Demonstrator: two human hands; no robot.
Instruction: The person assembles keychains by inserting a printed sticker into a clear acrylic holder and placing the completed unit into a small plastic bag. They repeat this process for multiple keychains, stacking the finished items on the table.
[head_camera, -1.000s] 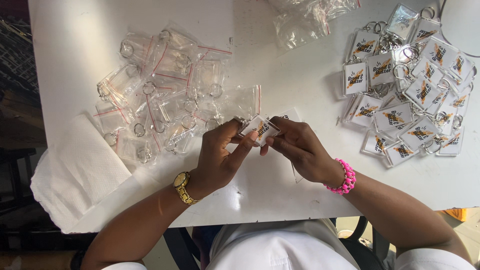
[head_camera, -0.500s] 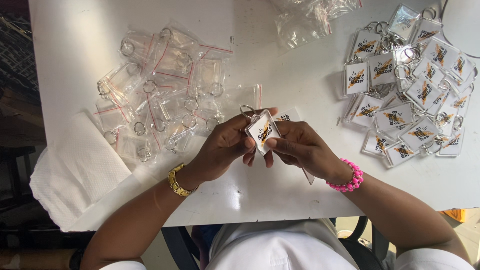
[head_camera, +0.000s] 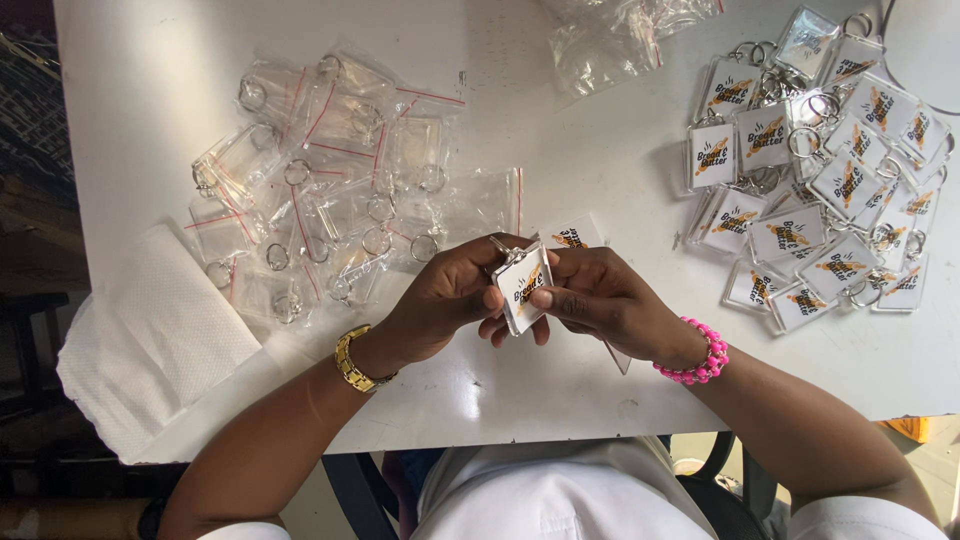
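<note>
My left hand (head_camera: 440, 300) and my right hand (head_camera: 600, 295) meet over the near middle of the white table (head_camera: 560, 130). Between them they hold one clear rectangular keychain (head_camera: 522, 288) with a printed paper insert, its metal ring at the upper left. The fingers of both hands pinch its edges. A gold watch sits on my left wrist, a pink bead bracelet on my right. Small printed paper inserts (head_camera: 575, 235) lie just behind my hands.
Several bagged clear keychains (head_camera: 330, 190) lie in a heap at the left. A pile of finished keychains with inserts (head_camera: 820, 170) fills the right. Empty plastic bags (head_camera: 620, 40) lie at the back. A white paper towel (head_camera: 150, 340) hangs over the left edge.
The keychain has been turned so its printed face points up at the camera. My hands have shifted slightly toward the table's near edge.
</note>
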